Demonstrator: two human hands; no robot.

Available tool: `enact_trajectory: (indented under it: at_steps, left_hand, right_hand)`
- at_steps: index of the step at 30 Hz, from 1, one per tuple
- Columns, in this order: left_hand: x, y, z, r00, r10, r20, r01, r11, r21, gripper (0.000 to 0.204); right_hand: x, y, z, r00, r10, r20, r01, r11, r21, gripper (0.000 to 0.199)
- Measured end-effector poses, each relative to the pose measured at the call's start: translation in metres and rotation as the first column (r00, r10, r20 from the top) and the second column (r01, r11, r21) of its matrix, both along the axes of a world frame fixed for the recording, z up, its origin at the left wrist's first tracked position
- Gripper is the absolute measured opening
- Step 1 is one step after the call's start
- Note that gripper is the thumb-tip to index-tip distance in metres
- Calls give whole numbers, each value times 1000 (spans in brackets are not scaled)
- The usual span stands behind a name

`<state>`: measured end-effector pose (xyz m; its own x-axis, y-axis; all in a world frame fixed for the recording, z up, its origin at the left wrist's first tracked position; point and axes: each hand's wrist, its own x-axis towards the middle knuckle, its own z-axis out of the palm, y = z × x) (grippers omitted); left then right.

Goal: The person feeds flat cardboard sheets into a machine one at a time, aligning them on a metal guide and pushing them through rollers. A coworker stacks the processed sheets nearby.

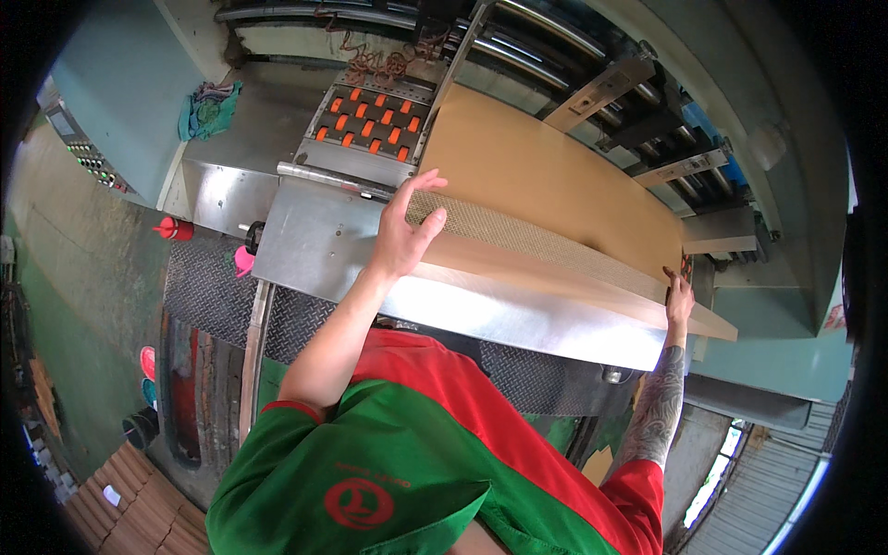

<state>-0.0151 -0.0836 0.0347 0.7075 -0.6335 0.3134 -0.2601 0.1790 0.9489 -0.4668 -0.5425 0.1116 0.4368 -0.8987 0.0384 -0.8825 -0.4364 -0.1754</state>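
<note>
A stack of brown corrugated cardboard sheets (pixel 546 166) lies on the machine's metal feed table (pixel 314 236), its fluted edges facing me. Below those edges, a paler smooth strip (pixel 555 282) runs along the front and reaches past the stack at the right. My left hand (pixel 407 229) is at the stack's near left corner, fingers and thumb spread, the palm against the edge. At the right end, my right hand (pixel 680 296) touches the stack's side with its fingers pointing up and apart; part of this hand is hard to make out.
Orange rollers (pixel 370 120) sit in a plate left of the stack, with metal bars and shafts (pixel 601 92) behind. A teal rag (pixel 211 111) lies on the machine at the far left, near a control panel (pixel 83 148). Cardboard (pixel 129 499) is piled at the lower left.
</note>
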Motion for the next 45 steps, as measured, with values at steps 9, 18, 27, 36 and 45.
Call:
enact_trajectory:
  at_steps: [9, 18, 27, 36, 45]
  left_hand:
    - [-9, -10, -6, 992, 114, -48, -118, 990, -73, 97]
    - [-3, -2, -1, 1000, 21, -12, -22, 999, -36, 100]
    - [1, -1, 0, 998, -18, -64, 18, 1000, 0, 104]
    - [0, -2, 0, 985, -48, -164, 38, 997, -61, 97]
    - [2, -6, -3, 994, -29, -110, 27, 999, -23, 97]
  right_hand:
    - [0, 8, 3, 999, -37, -11, 37, 999, 5, 53]
    - [9, 8, 6, 999, -37, -5, 37, 999, 19, 52]
    - [6, 1, 3, 999, 28, -33, -28, 999, 15, 55]
    - [11, 0, 4, 998, -12, -57, 12, 1000, 3, 54]
    - [8, -1, 6, 972, 17, -234, -21, 1000, -15, 57]
